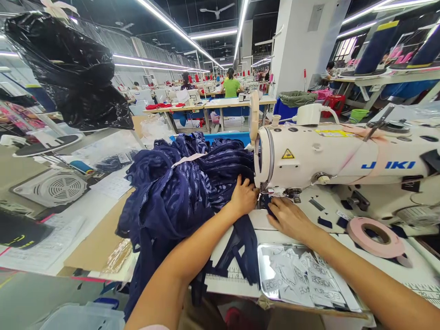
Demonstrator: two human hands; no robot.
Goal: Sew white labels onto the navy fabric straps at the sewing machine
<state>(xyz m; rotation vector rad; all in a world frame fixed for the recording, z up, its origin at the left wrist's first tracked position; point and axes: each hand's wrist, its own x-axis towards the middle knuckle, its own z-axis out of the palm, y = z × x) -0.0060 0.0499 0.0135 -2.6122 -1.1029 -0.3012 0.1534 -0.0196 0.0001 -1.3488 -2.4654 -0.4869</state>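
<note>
A bundle of navy lace-patterned garments (pixel 178 192) lies left of a white JUKI sewing machine (pixel 302 153), with a pale tie across it. My left hand (pixel 245 197) rests at the bundle's right edge beside the needle area, its fingers apart and lightly bent. Just right of the presser foot is my right hand (pixel 288 216), with fingers stretched forward and a small piece of navy fabric (pixel 266 201) between them and the thumb. Navy straps (pixel 242 250) hang toward the table's front edge below my left hand. The fabric right under the needle is mostly hidden.
A metal tray (pixel 263 275) of printed white labels sits in front of the machine. A pink tape roll (pixel 376 236) and dark scraps (pixel 325 222) lie to the right. Black plastic (pixel 68 68) covers something at upper left. A person in green (pixel 231 86) sits farther back.
</note>
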